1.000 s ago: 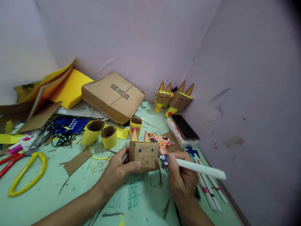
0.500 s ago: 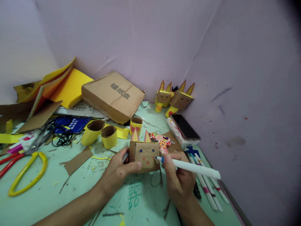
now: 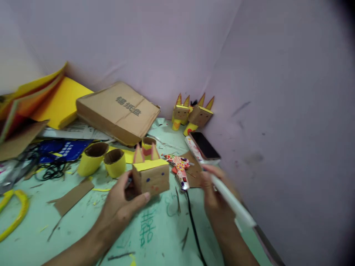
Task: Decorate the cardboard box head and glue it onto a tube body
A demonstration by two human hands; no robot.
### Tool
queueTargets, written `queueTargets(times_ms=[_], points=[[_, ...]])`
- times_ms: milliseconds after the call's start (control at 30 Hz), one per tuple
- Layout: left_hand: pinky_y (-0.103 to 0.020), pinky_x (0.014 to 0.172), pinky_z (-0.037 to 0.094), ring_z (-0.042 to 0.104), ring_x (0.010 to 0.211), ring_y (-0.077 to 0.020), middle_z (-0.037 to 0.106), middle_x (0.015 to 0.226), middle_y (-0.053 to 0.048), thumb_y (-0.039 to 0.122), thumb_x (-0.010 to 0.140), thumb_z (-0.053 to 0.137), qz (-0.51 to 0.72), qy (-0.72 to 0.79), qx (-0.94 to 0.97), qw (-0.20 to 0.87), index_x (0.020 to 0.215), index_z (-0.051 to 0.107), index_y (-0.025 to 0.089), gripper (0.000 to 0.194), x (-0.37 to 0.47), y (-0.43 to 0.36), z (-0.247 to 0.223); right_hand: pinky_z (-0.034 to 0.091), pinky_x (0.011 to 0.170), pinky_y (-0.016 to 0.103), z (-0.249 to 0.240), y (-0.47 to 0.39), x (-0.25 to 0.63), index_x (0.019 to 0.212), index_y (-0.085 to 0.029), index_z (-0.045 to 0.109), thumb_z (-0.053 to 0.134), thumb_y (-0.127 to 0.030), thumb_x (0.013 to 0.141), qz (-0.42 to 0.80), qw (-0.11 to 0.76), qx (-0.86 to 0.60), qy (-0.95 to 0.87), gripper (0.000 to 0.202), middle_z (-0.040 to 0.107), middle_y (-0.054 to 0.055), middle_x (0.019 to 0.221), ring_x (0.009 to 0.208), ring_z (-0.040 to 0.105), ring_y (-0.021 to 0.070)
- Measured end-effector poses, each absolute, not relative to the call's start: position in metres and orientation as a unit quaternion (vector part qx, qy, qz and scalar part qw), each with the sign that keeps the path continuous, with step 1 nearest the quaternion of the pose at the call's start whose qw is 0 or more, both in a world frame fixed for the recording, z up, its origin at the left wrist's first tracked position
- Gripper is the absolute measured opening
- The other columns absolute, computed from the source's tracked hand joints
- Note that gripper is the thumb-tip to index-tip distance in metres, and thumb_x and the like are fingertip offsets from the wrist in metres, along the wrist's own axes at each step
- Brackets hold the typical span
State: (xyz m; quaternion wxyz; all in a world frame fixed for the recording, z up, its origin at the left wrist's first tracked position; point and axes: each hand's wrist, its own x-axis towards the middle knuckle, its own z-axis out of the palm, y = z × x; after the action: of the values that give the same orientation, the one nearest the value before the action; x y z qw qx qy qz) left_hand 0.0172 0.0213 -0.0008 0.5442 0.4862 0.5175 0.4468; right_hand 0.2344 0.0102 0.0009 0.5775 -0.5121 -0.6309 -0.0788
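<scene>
My left hand (image 3: 120, 207) is closed around the left side of a small cardboard box head (image 3: 161, 180), its thumb along the lower front. The head has a yellow top, two pointed pink-and-yellow ears, two blue dot eyes and small reddish marks. A small greyish piece shows behind my left fingers; I cannot tell what it is. My right hand (image 3: 217, 199) grips a white marker (image 3: 234, 203), apart from the head and to its right. The marker's tip is hidden by my fingers. Between the hands lies a flower-patterned glue gun (image 3: 180, 168) with a black cord.
Yellow-wrapped cardboard tubes (image 3: 115, 166) stand left of the head. A flat cardboard box (image 3: 119, 111) leans behind them. Two finished-looking eared figures (image 3: 198, 116) stand by the wall, near a phone (image 3: 205, 145). Scissors with a yellow handle (image 3: 23, 210) and cardboard scraps (image 3: 73, 195) lie left.
My right hand has drawn the marker away from the head's face, to the right. The head has turned and tipped, showing its yellow top. The view has shifted right.
</scene>
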Motion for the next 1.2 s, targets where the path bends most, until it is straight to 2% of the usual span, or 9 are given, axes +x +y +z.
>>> queueTargets(times_ms=[167, 300, 433, 533, 633, 767, 867, 1033, 1200], points=[[-0.043, 0.093, 0.052, 0.059, 0.114, -0.0343, 0.064, 0.124, -0.010, 0.051, 0.070, 0.069, 0.416, 0.577, 0.528, 0.464, 0.122, 0.047, 0.021, 0.063, 0.005, 0.031, -0.012, 0.041, 0.053, 0.028, -0.009, -0.002, 0.225, 0.104, -0.021, 0.067, 0.062, -0.012, 0.082, -0.105, 0.230, -0.459, -0.852, 0.024, 0.067, 0.002, 0.073, 0.064, 0.061, 0.0185], [-0.051, 0.096, 0.046, 0.059, 0.110, -0.0383, 0.063, 0.122, -0.012, 0.054, 0.070, 0.066, 0.378, 0.616, 0.559, 0.406, 0.123, 0.046, 0.020, 0.066, 0.008, 0.032, -0.015, 0.042, 0.055, 0.030, -0.014, -0.001, 0.213, 0.115, -0.021, 0.063, 0.065, -0.014, 0.081, -0.052, 0.091, -0.493, -0.863, 0.034, 0.069, 0.004, 0.089, 0.078, 0.062, 0.0214], [-0.052, 0.095, 0.045, 0.059, 0.108, -0.0366, 0.062, 0.121, -0.014, 0.056, 0.074, 0.060, 0.313, 0.638, 0.598, 0.371, 0.124, 0.044, 0.019, 0.065, 0.015, 0.029, -0.008, 0.042, 0.054, 0.030, -0.008, -0.002, 0.214, 0.124, -0.027, 0.060, 0.061, -0.013, 0.083, -0.030, 0.079, -0.507, -0.858, 0.043, 0.070, 0.003, 0.094, 0.081, 0.062, 0.0221], [-0.050, 0.092, 0.048, 0.060, 0.104, -0.0355, 0.063, 0.116, -0.014, 0.054, 0.074, 0.058, 0.272, 0.659, 0.617, 0.334, 0.123, 0.044, 0.017, 0.063, 0.017, 0.028, -0.005, 0.044, 0.057, 0.031, -0.002, -0.010, 0.223, 0.123, -0.023, 0.062, 0.062, -0.007, 0.074, -0.017, 0.125, -0.525, -0.842, 0.051, 0.073, 0.003, 0.093, 0.080, 0.063, 0.0218], [-0.048, 0.092, 0.047, 0.060, 0.105, -0.0345, 0.061, 0.118, -0.013, 0.056, 0.079, 0.052, 0.261, 0.669, 0.626, 0.304, 0.125, 0.042, 0.019, 0.060, 0.017, 0.027, -0.008, 0.046, 0.061, 0.030, 0.005, -0.024, 0.246, 0.107, -0.021, 0.070, 0.055, -0.007, 0.075, -0.016, 0.212, -0.573, -0.791, 0.038, 0.075, 0.003, 0.089, 0.079, 0.067, 0.0215], [-0.050, 0.091, 0.046, 0.058, 0.107, -0.0376, 0.059, 0.119, -0.016, 0.060, 0.076, 0.053, 0.252, 0.685, 0.627, 0.273, 0.124, 0.043, 0.016, 0.065, 0.014, 0.026, -0.016, 0.047, 0.058, 0.030, 0.015, -0.044, 0.295, 0.091, -0.019, 0.073, 0.049, -0.022, 0.085, -0.023, 0.305, -0.718, -0.626, 0.024, 0.076, 0.005, 0.081, 0.063, 0.068, 0.0201], [-0.050, 0.090, 0.047, 0.057, 0.108, -0.0392, 0.058, 0.119, -0.018, 0.055, 0.075, 0.053, 0.252, 0.673, 0.657, 0.228, 0.120, 0.046, 0.014, 0.062, 0.013, 0.026, -0.019, 0.046, 0.058, 0.029, 0.018, -0.053, 0.321, 0.084, -0.020, 0.073, 0.052, -0.024, 0.082, 0.023, 0.262, -0.804, -0.533, 0.022, 0.075, 0.003, 0.072, 0.060, 0.067, 0.0200], [-0.048, 0.088, 0.048, 0.058, 0.106, -0.0388, 0.059, 0.117, -0.019, 0.055, 0.072, 0.055, 0.229, 0.659, 0.687, 0.201, 0.117, 0.047, 0.013, 0.062, 0.014, 0.028, -0.020, 0.039, 0.054, 0.028, 0.010, -0.052, 0.318, 0.075, -0.022, 0.075, 0.060, -0.027, 0.082, 0.036, 0.130, -0.833, -0.537, 0.016, 0.075, 0.004, 0.070, 0.062, 0.068, 0.0228], [-0.050, 0.091, 0.046, 0.055, 0.111, -0.0411, 0.056, 0.121, -0.023, 0.055, 0.073, 0.057, 0.188, 0.653, 0.719, 0.145, 0.129, 0.039, 0.008, 0.075, 0.009, 0.025, -0.024, 0.030, 0.048, 0.027, 0.006, -0.044, 0.308, 0.069, -0.022, 0.074, 0.062, -0.026, 0.080, 0.022, 0.058, -0.849, -0.524, 0.016, 0.074, 0.007, 0.064, 0.061, 0.069, 0.0255]])
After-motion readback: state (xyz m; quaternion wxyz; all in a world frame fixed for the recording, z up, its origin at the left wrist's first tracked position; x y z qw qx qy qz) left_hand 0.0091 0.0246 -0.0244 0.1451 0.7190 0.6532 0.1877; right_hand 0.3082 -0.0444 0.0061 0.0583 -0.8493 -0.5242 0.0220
